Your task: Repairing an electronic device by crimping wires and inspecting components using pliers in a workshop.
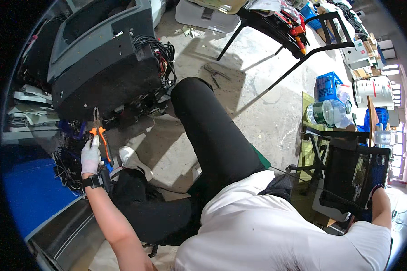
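Observation:
In my left hand (pixel 91 156), which wears a white glove, is a pair of pliers (pixel 103 143) with orange and black handles. The fingers are closed round one handle, and the jaws point up at the lower edge of a large dark grey machine housing (pixel 106 83). A bundle of black cables (pixel 160 54) hangs from the housing's right end. Below and beside the glove lies a tangle of dark wires and parts (pixel 68 167). At the far right my right arm reaches to the black mesh office chair (pixel 359 165); the fingers of my right hand (pixel 376 189) are hidden.
Another pair of pliers (pixel 217 74) lies on the concrete floor (pixel 253 97). A black-framed stand (pixel 266 27) holds red-handled tools. To the right are large clear water bottles (pixel 332 113) and a blue crate (pixel 327 86). A blue panel (pixel 36 189) is at the left.

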A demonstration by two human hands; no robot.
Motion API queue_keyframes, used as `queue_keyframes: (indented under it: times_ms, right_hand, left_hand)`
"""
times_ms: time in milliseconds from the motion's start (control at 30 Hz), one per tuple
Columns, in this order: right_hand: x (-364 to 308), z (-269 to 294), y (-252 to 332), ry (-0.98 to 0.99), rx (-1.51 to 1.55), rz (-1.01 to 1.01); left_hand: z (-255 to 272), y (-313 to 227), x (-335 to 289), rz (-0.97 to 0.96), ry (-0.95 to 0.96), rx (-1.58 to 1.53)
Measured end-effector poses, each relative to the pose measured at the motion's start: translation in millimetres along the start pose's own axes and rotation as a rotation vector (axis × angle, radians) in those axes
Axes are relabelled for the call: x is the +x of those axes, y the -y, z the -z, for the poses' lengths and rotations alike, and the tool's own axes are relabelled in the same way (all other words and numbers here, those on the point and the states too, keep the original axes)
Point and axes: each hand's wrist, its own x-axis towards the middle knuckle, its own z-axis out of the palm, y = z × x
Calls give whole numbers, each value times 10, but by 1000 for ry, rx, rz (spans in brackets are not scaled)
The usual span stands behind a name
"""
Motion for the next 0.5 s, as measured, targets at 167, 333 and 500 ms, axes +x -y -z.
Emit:
queue_keyframes:
  times_ms: [167,333,500]
  right_hand:
    - [276,-50,341,-15,449,284]
    - [130,1054,2044,182,1035,634]
    - [355,822,3414,160,1000,894]
  left_hand:
    - [-96,28,39,17,8,-100]
    - [-122,281,66,-43,6,-102]
    - [-202,424,47,-50,18,-52]
